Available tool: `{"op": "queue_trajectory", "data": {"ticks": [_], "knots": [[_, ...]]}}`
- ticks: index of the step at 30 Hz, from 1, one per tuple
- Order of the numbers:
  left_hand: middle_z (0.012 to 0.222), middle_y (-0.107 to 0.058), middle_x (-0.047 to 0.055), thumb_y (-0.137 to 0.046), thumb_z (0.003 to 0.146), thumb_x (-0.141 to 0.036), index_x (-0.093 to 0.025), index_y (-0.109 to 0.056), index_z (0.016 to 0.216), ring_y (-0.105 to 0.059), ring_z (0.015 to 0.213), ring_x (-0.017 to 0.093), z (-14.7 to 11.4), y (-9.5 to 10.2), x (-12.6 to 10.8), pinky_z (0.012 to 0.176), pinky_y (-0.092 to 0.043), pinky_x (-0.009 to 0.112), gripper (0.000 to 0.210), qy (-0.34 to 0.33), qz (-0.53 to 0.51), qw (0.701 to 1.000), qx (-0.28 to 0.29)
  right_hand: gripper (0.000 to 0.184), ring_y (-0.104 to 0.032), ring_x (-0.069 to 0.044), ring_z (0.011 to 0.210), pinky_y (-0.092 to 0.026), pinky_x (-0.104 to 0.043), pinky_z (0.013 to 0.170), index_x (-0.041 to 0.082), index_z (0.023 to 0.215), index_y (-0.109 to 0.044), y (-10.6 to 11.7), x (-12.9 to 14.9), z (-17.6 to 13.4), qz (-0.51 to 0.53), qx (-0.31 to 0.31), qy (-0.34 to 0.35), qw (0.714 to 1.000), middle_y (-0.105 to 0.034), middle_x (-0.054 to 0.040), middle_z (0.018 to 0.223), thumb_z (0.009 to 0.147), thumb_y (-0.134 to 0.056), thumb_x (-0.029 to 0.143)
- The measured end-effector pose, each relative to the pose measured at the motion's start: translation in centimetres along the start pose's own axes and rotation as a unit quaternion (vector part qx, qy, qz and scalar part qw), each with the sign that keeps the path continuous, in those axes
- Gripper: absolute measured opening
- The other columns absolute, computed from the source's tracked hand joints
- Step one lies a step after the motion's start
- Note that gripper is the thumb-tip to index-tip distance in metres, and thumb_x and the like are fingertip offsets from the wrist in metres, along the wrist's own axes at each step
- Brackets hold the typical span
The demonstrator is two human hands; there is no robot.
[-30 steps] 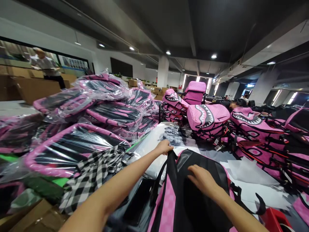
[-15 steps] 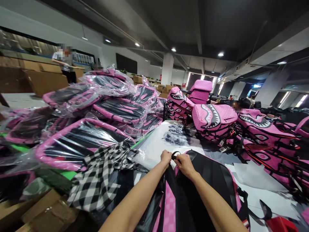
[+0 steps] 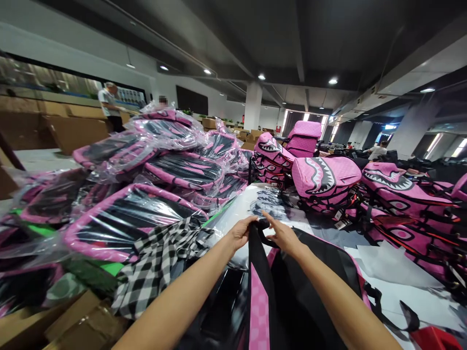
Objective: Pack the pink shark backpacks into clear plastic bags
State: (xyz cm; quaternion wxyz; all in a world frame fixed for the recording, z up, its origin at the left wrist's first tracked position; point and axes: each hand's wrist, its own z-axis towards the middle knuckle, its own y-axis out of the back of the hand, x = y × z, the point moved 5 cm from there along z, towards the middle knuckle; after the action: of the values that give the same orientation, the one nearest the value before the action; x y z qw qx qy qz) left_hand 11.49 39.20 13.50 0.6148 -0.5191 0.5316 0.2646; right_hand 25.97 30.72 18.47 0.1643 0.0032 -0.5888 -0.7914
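Left hand (image 3: pixel 242 233) pinches a black strap (image 3: pixel 255 253), fingers closed, at the backpack's (image 3: pixel 333 255) far end. Right hand (image 3: pixel 286 237), half open, is at the strap's loop; its grip is unclear. Checkered cloth (image 3: pixel 156 260) lies left of the backpack, plastic-wrapped bags (image 3: pixel 184 170) beyond the cloth.

The left hand (image 3: pixel 242 232) pinches the upper end of a black-and-pink strap (image 3: pixel 260 287); the right hand (image 3: pixel 286 237), index finger extended, lies just beside it at a loop of black webbing (image 3: pixel 269 241), its grip unclear. Below the right forearm lies the black panel of a backpack (image 3: pixel 326 262). Left: a checked cloth (image 3: pixel 155 267) and a heap of plastic-wrapped bags (image 3: pixel 127 221). Right: stacked pink bags (image 3: pixel 339 175) with toothed-mouth prints, white sheets (image 3: pixel 397 265) and, at the lower edge, a red object (image 3: pixel 436 339). Background, left: a standing person (image 3: pixel 108 104) near cardboard boxes (image 3: pixel 78 133).
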Motion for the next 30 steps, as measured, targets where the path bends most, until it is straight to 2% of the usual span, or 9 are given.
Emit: {"op": "queue_trajectory", "data": {"ticks": [2,5,9,13,16,18,20,25,30], "knots": [[0.073,-0.071,0.005,-0.085,0.074,-0.033,-0.012,-0.07,0.076,-0.066,0.068,0.015,-1.5,-0.8,-2.1,0.065,-0.055,0.025,0.026,-0.022,-0.01,0.999,0.037,0.067,-0.06,-0.02,0.088,-0.043,-0.029,0.076,0.029,0.145,-0.051,2.0,1.9,1.0,-0.086,-0.036,0.034,0.995,-0.064,-0.007,0.111,0.082,-0.069,0.013],[0.08,-0.074,0.005,-0.092,0.061,-0.032,-0.013,-0.073,0.081,-0.068,0.076,0.017,-3.8,-1.7,-4.1,0.071,-0.054,0.025,0.034,-0.065,-0.016,0.995,0.071,0.032,-0.054,-0.028,0.112,-0.041,-0.039,0.094,0.023,0.115,-0.072,4.6,3.2,0.9,-0.146,-0.07,0.053,0.985,-0.062,-0.0119,0.119,0.084,-0.069,0.016],[0.079,-0.073,0.001,-0.096,0.054,-0.038,-0.013,-0.073,0.081,-0.065,0.077,0.015,-5.7,-2.2,-4.9,0.072,-0.048,0.023,0.043,-0.104,-0.019,0.99,0.09,0.008,-0.044,-0.034,0.128,-0.033,-0.049,0.107,0.018,0.087,-0.076,6.4,2.1,-1.7,-0.172,-0.063,0.054,0.982,-0.06,-0.0161,0.13,0.082,-0.071,0.016],[0.078,-0.072,0.0,-0.097,0.049,-0.049,-0.014,-0.073,0.082,-0.063,0.077,0.014,-6.2,-3.1,-4.8,0.075,-0.047,0.024,0.053,-0.124,-0.028,0.985,0.118,0.049,-0.046,-0.035,0.132,-0.029,-0.052,0.112,0.019,0.119,-0.071,6.6,1.2,-4.8,-0.12,-0.04,0.048,0.991,-0.06,-0.0164,0.138,0.072,-0.082,0.03],[0.071,-0.067,-0.001,-0.095,0.052,-0.053,-0.014,-0.071,0.077,-0.059,0.068,0.013,-6.5,-4.5,-4.5,0.071,-0.046,0.025,0.052,-0.131,-0.019,0.979,0.152,0.044,-0.063,-0.028,0.107,-0.043,-0.043,0.098,0.021,0.119,-0.068,5.9,0.4,-5.6,0.089,0.003,-0.031,0.996,-0.072,-0.0113,0.113,0.088,-0.062,0.051],[0.071,-0.065,-0.001,-0.094,0.056,-0.052,-0.014,-0.071,0.077,-0.057,0.068,0.013,-6.6,-5.3,-4.4,0.071,-0.045,0.025,0.049,-0.143,-0.01,0.975,0.168,0.051,-0.065,-0.023,0.077,-0.047,-0.036,0.078,0.02,0.086,-0.072,5.2,-0.2,-5.6,0.191,0.046,-0.091,0.976,-0.071,-0.0069,0.077,0.097,-0.043,0.06],[0.075,-0.065,-0.001,-0.094,0.058,-0.049,-0.015,-0.072,0.081,-0.058,0.072,0.013,-6.6,-5.8,-4.6,0.074,-0.044,0.026,0.046,-0.161,-0.003,0.971,0.175,0.06,-0.061,-0.021,0.061,-0.045,-0.033,0.067,0.021,0.059,-0.063,4.7,-0.7,-5.3,0.223,0.083,-0.11,0.965,-0.058,-0.004,0.053,0.092,-0.047,0.068],[0.08,-0.068,0.002,-0.094,0.057,-0.048,-0.015,-0.074,0.083,-0.059,0.077,0.015,-6.5,-6.0,-5.0,0.076,-0.043,0.026,0.047,-0.188,0.021,0.964,0.185,0.06,-0.064,-0.019,0.067,-0.048,-0.03,0.065,0.02,0.073,-0.065,3.5,-0.9,-4.1,0.322,0.109,-0.071,0.938,-0.065,-0.0027,0.067,0.086,-0.047,0.075],[0.079,-0.068,0.002,-0.09,0.059,-0.057,-0.015,-0.071,0.08,-0.059,0.076,0.016,-5.5,-6.7,-5.0,0.077,-0.045,0.029,0.051,-0.202,0.055,0.963,0.171,0.047,-0.058,-0.016,0.066,-0.045,-0.028,0.062,0.02,0.074,-0.057,2.0,-2.0,-4.6,0.367,0.017,-0.1,0.925,-0.057,0.0025,0.065,0.082,-0.061,0.066]]}}
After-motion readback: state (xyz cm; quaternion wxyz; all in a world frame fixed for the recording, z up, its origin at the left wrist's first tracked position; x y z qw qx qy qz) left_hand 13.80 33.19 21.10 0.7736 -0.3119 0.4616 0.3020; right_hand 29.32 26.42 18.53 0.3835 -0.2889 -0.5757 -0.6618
